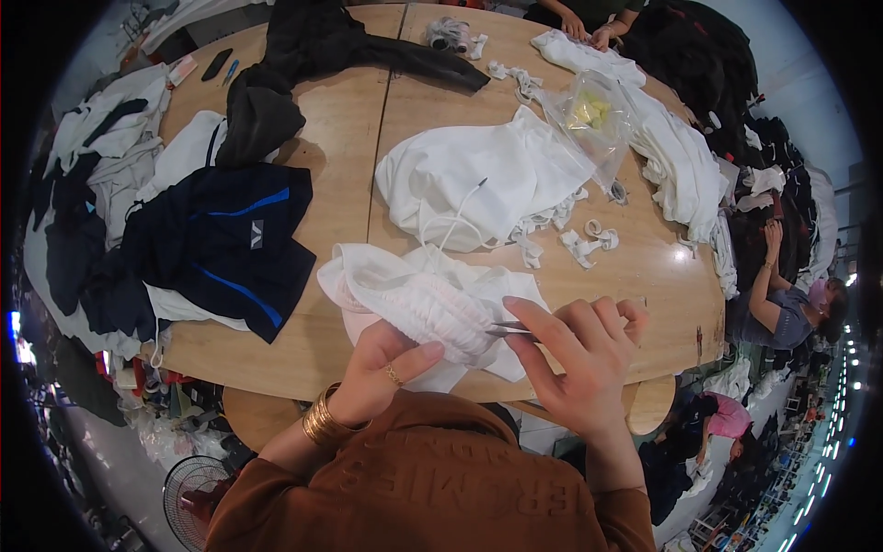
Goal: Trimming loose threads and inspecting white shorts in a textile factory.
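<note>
Head view: your curled left hand (pixel 382 366) holds gathered white cloth (pixel 428 305); your right hand (pixel 589 354) pinches a metal tool (pixel 509 328); work seems unfinished.

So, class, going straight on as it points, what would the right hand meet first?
Probably the gathered white cloth garment: the slim metal tool in the right hand points at it, though depth is unclear.

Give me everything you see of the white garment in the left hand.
The white garment looks like soft cloth, pink-tinted in places, with a ruched, gathered band across its middle and smoother panels spreading around it. It is crumpled, at the table's near edge. The left hand grips it; a dark pointed tool in the right hand points at the band, contact unclear.
</note>
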`<state>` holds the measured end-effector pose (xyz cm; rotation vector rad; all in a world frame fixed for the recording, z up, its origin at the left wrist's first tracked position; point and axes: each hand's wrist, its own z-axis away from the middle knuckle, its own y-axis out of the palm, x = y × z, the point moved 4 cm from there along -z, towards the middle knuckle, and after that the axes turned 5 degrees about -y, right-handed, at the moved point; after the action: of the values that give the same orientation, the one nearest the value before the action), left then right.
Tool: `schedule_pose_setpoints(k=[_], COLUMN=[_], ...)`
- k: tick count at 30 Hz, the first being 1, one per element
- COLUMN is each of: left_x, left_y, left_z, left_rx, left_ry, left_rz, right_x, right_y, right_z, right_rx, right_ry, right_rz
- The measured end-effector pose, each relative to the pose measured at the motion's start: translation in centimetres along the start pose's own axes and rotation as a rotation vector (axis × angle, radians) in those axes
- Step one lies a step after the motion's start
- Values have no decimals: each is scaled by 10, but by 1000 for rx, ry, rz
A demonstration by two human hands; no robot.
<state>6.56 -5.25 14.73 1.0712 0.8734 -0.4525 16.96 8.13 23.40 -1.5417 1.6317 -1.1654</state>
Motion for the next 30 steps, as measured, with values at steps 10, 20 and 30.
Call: schedule_pose_setpoints(k=[10,20,30], left_x=[-2,-2,0], left_y=[1,6,10], left_z=[-2,-8,-9], left_rx=[-10,4,-11], left_ry=[-9,-70,-55], left_rz=[0,172,237], right_x=[-18,-22,-9], right_y=[28,34,32], right_z=[9,13,27], right_rx=[259,229,-97], right_ry=[456,445,294], right_rz=[-917,-990,-588])
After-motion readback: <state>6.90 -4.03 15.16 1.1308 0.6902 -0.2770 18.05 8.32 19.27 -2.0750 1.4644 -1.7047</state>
